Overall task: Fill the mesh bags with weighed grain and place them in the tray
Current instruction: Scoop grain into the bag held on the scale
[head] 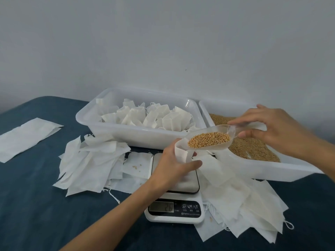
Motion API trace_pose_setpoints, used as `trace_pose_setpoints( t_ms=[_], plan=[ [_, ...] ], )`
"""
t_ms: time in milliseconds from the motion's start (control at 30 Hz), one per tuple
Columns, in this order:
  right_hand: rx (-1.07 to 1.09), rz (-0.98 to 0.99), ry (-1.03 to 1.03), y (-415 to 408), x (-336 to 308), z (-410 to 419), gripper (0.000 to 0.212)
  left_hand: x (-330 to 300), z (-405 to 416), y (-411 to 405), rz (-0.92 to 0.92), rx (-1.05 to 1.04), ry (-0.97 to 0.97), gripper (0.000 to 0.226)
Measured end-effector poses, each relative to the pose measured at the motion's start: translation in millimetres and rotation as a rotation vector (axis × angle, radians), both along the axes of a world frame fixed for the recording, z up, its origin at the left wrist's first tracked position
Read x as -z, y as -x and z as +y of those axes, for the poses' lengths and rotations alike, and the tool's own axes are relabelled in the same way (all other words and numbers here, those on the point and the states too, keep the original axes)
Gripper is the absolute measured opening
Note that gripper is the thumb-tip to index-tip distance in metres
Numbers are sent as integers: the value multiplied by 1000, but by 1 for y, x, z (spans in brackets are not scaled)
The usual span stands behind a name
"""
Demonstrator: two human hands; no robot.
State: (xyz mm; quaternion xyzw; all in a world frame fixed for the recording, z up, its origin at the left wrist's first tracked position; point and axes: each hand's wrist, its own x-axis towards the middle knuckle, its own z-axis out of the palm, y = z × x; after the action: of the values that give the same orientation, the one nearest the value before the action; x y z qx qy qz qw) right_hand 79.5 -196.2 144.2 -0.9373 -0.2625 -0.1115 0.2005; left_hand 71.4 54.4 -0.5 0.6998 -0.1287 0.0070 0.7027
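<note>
Left hand (174,165) grips an open mesh bag (182,153); right hand (275,129) pinches the scoop (212,138).
The grain-loaded scoop's lip rests in the bag's mouth, above the scale (176,201), beside the tray (137,134) of filled bags.

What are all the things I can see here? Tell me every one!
Scale: one, white, front middle of the table, display lit.
Mesh bag being filled: one, white, held open over the scale.
Scoop: one, clear, loaded with golden grain, tipped at the bag's mouth.
Bag tray: one, white, behind the scale, holding many filled white bags.
Grain tray: one, white, on the right, holding golden grain.
Empty bags: many, white, in loose piles left and right of the scale.
Flat sheet: one, white, far left.
Table cover: one, dark blue.
Left hand: grip round the bag.
Right hand: pinching the scoop's handle.
</note>
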Motion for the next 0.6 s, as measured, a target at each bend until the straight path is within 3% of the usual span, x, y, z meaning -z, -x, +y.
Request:
trace_pose_setpoints(
  t_ms=[600],
  plan=[
    [37, -170, 248, 3, -24, 17, 32, -3, -1, 4, -37, -23, 8, 39]
  ],
)
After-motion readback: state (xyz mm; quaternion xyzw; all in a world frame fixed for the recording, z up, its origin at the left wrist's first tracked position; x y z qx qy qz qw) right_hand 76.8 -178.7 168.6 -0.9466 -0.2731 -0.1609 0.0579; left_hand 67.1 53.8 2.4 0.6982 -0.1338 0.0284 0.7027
